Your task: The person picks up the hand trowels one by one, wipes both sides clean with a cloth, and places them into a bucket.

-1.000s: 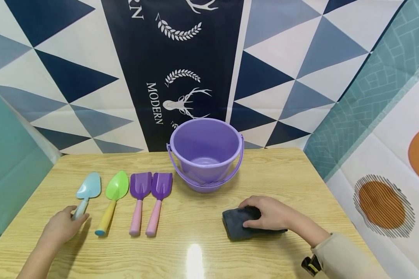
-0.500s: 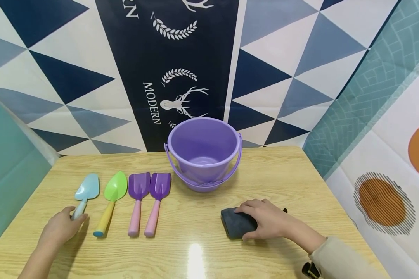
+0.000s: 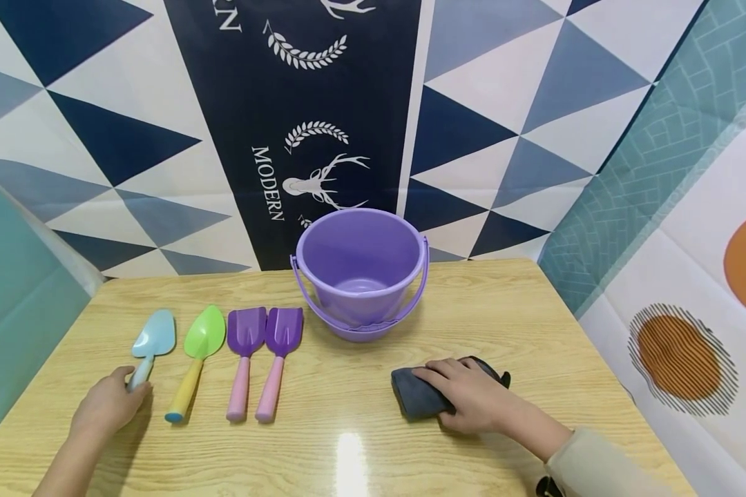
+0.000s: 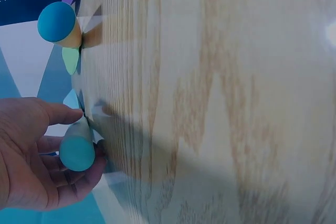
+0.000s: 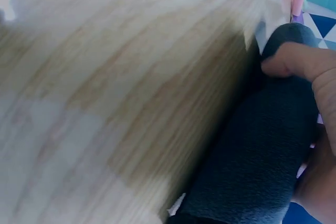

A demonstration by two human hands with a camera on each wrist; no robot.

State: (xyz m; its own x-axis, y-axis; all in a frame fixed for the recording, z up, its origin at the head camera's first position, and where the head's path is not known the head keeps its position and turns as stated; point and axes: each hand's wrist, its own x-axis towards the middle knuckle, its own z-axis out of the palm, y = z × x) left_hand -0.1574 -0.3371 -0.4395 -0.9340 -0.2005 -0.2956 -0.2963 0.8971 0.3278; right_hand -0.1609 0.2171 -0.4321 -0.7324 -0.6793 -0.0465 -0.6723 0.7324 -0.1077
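Note:
On the left side of the table, my left hand [image 3: 107, 407] has its thumb and fingers curled round the handle of a light blue toy trowel [image 3: 155, 335]. The left wrist view shows the round end of that handle [image 4: 77, 153] between thumb and fingers. Over on the right, my right hand [image 3: 472, 397] grips a folded dark grey cloth [image 3: 418, 393] lying on the table. A black looped end [image 3: 494, 373] shows past the fingers. In the right wrist view the thumb lies on the cloth [image 5: 247, 150]; the other fingers are mostly hidden behind it.
A green trowel with a yellow handle [image 3: 186, 390] and two purple shovels with pink handles, one left [image 3: 246, 331] and one right [image 3: 284, 331], lie side by side. A purple bucket [image 3: 362, 304] stands at the back, its handle lowered in front. Patterned walls enclose the wooden table [image 3: 273, 455].
My right hand has shifted and turned on the cloth, its fingers now lying further across the top. The black loop shows more. My left hand stays at the blue trowel.

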